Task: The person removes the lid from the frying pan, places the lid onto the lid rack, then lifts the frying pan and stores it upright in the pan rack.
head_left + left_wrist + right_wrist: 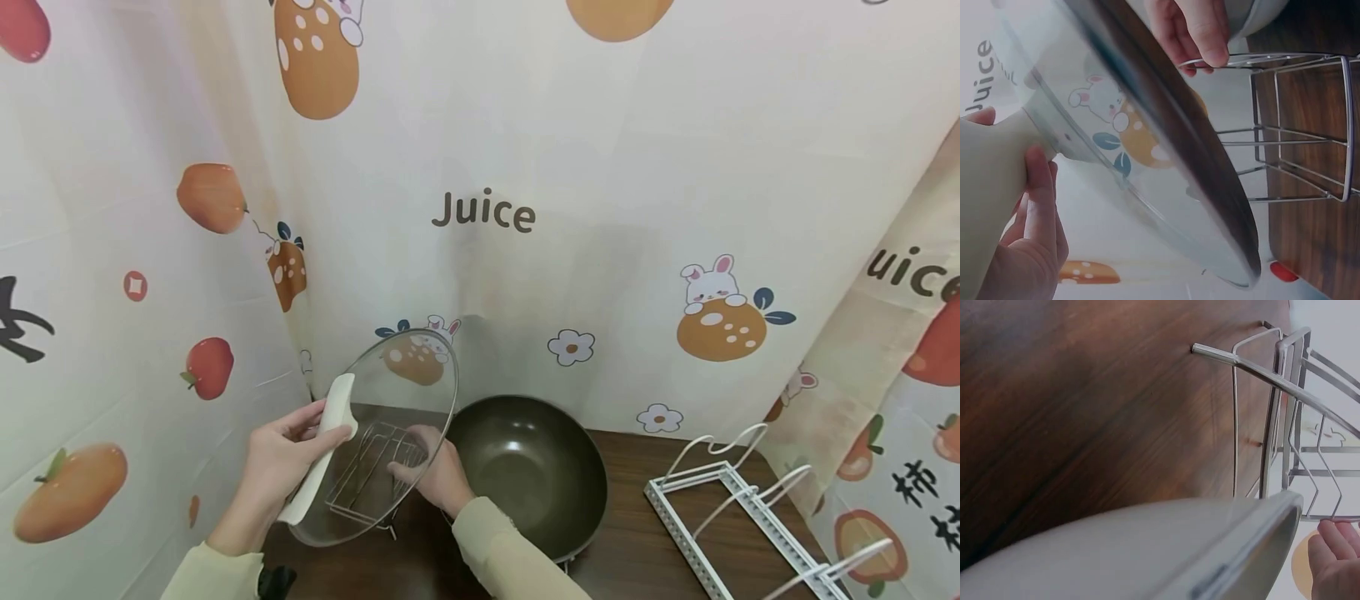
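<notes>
My left hand (281, 467) holds a round glass lid (408, 367) by its long white handle (322, 450), with the thumb on the handle's near side. The lid is tilted on edge, its rim (1235, 212) close beside a metal wire rack (1300, 140). Behind the clear glass, my right hand (438, 471) pinches the top wire of that rack. In the right wrist view the fingertips (1332, 534) are right at the wire, and the rack's short legs point toward the wooden table. A dark wok (525, 467) stands just right of my right hand.
A white metal rack (738, 500) with curved wire dividers lies at the right on the brown wooden table (618, 508). Printed cloth (600, 275) with fruit and rabbits hangs behind and on both sides. A small black item (276, 581) shows near the left sleeve.
</notes>
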Tool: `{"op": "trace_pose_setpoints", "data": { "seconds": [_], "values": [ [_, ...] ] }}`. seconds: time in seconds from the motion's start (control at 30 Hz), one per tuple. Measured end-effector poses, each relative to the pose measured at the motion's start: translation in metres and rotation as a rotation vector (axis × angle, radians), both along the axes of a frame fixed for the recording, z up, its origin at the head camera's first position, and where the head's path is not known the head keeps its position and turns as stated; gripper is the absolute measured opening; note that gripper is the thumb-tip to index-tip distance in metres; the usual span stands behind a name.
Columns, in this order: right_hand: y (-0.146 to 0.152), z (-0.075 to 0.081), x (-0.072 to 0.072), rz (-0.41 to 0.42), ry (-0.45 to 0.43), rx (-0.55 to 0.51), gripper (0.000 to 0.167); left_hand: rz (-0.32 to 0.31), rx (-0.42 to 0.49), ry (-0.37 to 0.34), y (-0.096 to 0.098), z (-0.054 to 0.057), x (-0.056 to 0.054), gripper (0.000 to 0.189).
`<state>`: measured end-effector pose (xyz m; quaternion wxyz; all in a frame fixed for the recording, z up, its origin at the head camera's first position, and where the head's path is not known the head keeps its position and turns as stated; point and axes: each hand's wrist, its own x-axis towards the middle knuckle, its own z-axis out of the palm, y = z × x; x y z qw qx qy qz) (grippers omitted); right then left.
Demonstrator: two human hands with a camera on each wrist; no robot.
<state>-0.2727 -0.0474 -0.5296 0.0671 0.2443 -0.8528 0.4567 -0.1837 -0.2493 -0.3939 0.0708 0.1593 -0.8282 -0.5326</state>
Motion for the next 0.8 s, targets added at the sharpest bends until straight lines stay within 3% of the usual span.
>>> {"op": "trace_pose_setpoints", "data": {
  "seconds": [0.1,0.37,0.63,0.8],
  "values": [
    [0.001,0.001,-0.004,0.017,-0.028,0.02,0.056,-0.004,0.018,-0.002,0.001,0.001,-0.001,0.08],
    [0.001,-0.002,-0.011,0.014,-0.041,-0.016,0.056,-0.01,0.174,0.041,0.008,0.003,-0.007,0.074],
    [0.001,-0.003,-0.013,0.009,-0.042,0.001,0.057,-0.035,0.222,0.055,0.013,0.006,-0.011,0.074],
    [0.001,-0.001,-0.012,0.01,-0.103,-0.02,0.058,-0.045,0.27,0.077,0.015,0.01,-0.013,0.072]
  ]
}}
